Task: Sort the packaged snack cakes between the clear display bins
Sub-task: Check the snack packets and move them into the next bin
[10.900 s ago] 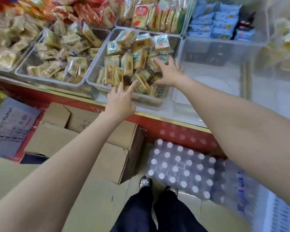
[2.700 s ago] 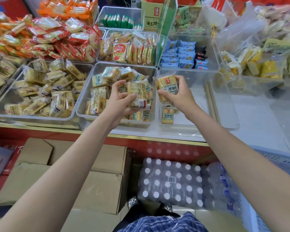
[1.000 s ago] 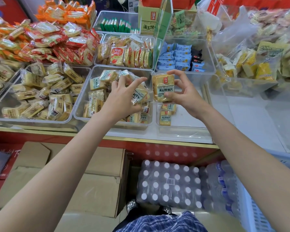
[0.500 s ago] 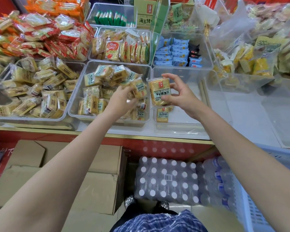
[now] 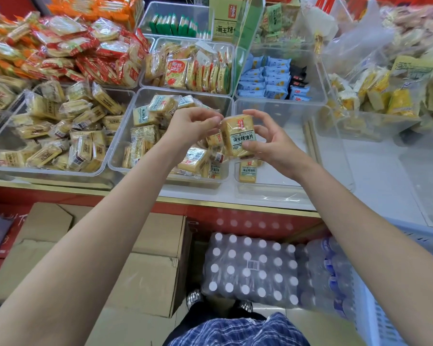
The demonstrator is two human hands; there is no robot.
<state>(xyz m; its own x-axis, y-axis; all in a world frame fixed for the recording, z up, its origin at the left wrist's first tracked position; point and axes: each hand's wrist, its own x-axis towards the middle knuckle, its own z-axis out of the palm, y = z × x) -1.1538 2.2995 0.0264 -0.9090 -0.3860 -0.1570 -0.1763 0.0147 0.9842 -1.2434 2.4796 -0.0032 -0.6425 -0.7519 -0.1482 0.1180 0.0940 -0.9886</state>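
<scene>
Floor level, nearest: cardboard boxes point(image 5: 145, 250) at left, shrink-wrapped bottle pack point(image 5: 250, 270) at centre, both below the counter edge and clear of the reach.

Step in hand, by judgement: transfer of 1 snack cake packet point(image 5: 238, 136) into the right-hand bin.
1. Right hand point(image 5: 273, 143): thumb and fingers clamped on the packet's top and lower edges, held above the seam between 2 bins.
2. Left hand point(image 5: 193, 126): fingertips pinched on the packet's left edge; release first.
3. Lower label-up into nearly empty bin point(image 5: 273, 193), beside the packet already there point(image 5: 247, 172). Avoid squeezing; wrapper and cake likely soft.

Source: middle bin point(image 5: 125, 136), heaped with similar packets, just left. Obstruction: shared bin walls; lift over, not across.

Farther: left bin of yellow packets point(image 5: 60, 136), red-wrapped snacks point(image 5: 85, 53), blue packets point(image 5: 268, 78), green sticks point(image 5: 175, 24).
</scene>
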